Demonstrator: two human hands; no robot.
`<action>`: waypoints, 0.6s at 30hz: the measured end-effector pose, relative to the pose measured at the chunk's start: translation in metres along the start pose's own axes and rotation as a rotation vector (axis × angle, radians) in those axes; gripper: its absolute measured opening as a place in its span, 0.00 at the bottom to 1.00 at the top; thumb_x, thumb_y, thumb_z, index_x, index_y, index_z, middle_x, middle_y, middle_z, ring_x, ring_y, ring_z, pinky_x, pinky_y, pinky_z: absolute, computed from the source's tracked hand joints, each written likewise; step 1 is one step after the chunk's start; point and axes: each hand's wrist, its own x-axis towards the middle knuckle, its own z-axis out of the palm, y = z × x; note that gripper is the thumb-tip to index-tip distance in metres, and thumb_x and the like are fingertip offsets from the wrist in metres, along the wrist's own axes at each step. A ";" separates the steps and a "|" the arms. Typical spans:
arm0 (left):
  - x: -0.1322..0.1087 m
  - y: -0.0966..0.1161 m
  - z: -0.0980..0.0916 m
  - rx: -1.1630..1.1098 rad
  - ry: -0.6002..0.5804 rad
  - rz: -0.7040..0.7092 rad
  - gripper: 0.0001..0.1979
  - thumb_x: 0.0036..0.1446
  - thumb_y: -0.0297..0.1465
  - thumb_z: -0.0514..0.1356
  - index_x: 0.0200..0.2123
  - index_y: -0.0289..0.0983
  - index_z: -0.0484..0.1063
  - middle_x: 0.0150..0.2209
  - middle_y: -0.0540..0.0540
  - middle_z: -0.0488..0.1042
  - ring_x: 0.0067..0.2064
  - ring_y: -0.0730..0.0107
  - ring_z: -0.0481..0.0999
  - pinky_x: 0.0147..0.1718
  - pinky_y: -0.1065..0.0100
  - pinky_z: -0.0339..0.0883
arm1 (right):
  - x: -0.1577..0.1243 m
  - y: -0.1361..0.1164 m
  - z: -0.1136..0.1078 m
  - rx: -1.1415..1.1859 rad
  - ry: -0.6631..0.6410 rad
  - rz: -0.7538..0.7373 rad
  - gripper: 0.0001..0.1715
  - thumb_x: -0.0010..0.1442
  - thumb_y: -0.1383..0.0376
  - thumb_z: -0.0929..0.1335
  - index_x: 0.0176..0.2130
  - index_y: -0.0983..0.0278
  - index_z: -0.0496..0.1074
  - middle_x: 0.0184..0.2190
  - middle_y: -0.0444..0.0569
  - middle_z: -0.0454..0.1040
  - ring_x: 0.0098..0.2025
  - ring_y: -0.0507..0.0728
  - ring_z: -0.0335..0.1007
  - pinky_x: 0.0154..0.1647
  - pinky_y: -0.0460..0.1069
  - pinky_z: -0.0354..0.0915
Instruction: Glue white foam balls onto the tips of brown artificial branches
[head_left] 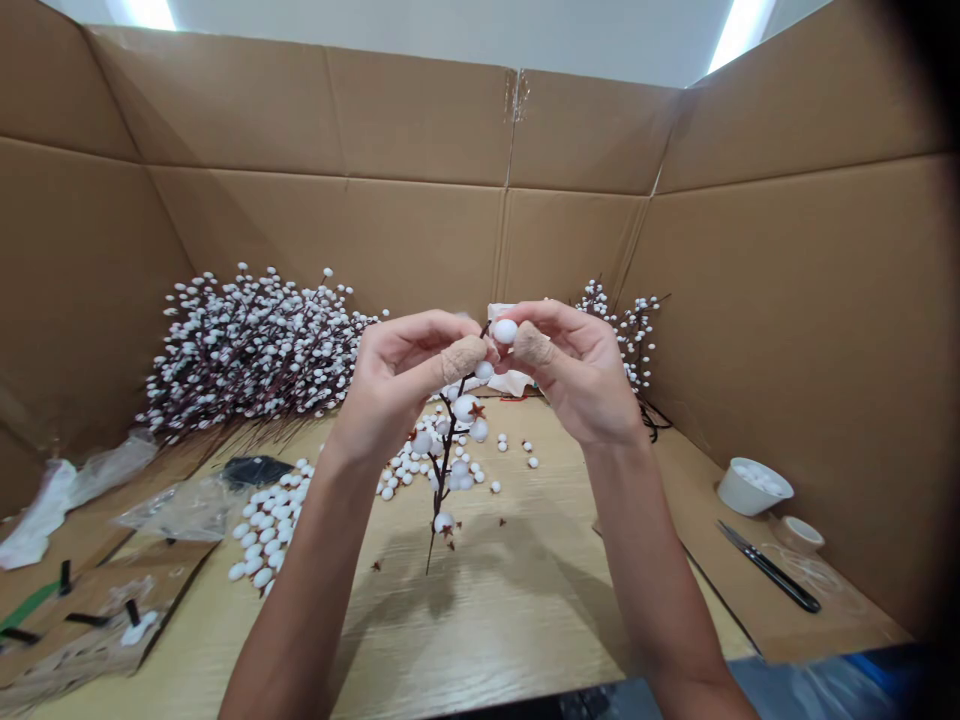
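Two bare forearms are reaching in from the bottom edge, and both hands are meeting at the centre, raised above the desk. The left hand point(420, 365) is keeping its grip closed on the upper end of a thin, dark brown branch point(446, 450), which is hanging down at a slight slant and bearing smooth white balls, some with brown star-shaped caps. The right hand point(581, 375) is pinching a white oval ball point(505, 331) between thumb and fingers, just beside the branch's tip; whether the ball is touching the stem is hard to tell. Both thumbs are wearing tan wrapping point(463, 358). Beneath them, the pale wood-grain desk point(480, 640) is carrying loose white balls with brown caps point(270, 525), heaped at left and scattering toward the middle. On the right, a black-handled tool with a pointed silver end point(772, 567) is lying near a small pale roll point(801, 535) and a round white bowl point(731, 490) holding white pieces. At left, clear plastic bags point(180, 505) are lying crumpled. Farther back, a large bundle of white-balled branches point(255, 350) is resting at left, a smaller bundle point(637, 335) at right. Tall brown cardboard walls point(420, 120) are enclosing everything.
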 end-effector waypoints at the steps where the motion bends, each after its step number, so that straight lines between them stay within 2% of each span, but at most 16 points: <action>1: 0.000 0.000 0.000 0.004 -0.001 0.005 0.08 0.47 0.36 0.67 0.27 0.38 0.77 0.28 0.46 0.78 0.29 0.68 0.77 0.25 0.69 0.71 | 0.000 -0.001 -0.001 0.001 0.006 -0.014 0.09 0.53 0.58 0.72 0.35 0.59 0.75 0.33 0.43 0.77 0.34 0.52 0.75 0.39 0.51 0.74; 6: -0.001 0.000 0.002 0.062 -0.015 0.024 0.06 0.47 0.33 0.67 0.25 0.36 0.77 0.24 0.48 0.75 0.25 0.73 0.73 0.24 0.72 0.69 | -0.005 -0.009 -0.002 -0.087 0.038 -0.079 0.09 0.58 0.58 0.68 0.38 0.60 0.72 0.37 0.45 0.77 0.42 0.54 0.75 0.45 0.52 0.74; 13: -0.003 0.005 0.005 0.115 -0.050 0.059 0.02 0.48 0.26 0.66 0.24 0.35 0.77 0.23 0.49 0.75 0.26 0.75 0.73 0.25 0.75 0.68 | -0.012 -0.015 0.000 -0.151 -0.041 -0.147 0.10 0.60 0.60 0.67 0.41 0.61 0.69 0.38 0.47 0.78 0.43 0.54 0.76 0.44 0.52 0.75; 18: -0.003 0.005 0.006 0.150 -0.050 0.067 0.02 0.48 0.25 0.65 0.25 0.36 0.77 0.23 0.50 0.75 0.26 0.75 0.73 0.25 0.75 0.68 | -0.015 -0.020 0.000 -0.199 -0.057 -0.171 0.09 0.60 0.61 0.67 0.40 0.62 0.70 0.37 0.47 0.78 0.40 0.53 0.76 0.43 0.50 0.75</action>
